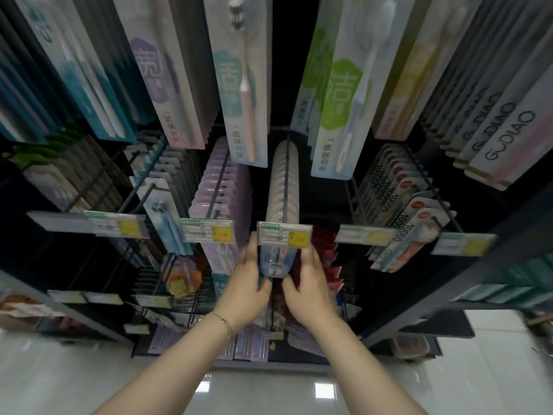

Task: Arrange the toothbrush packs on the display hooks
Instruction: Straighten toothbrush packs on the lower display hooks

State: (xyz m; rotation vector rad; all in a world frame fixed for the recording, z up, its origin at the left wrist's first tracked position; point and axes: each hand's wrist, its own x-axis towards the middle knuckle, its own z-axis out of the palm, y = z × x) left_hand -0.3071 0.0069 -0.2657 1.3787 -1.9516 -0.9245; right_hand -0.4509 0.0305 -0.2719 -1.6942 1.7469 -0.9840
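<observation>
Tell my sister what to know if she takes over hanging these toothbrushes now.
Left hand: grips the left edge of the clear front pack.
Right hand: grips its right edge.
Pack sits just below the price tag, at the front of the centre hook and its row of packs.
Done: lilac packs beside it fill their hook.
Left: the tag hides whether the pack is on the hook; probably seat and straighten it.

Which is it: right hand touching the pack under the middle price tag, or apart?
Touching. Head view: the right hand grips the pack by its right edge.
</observation>
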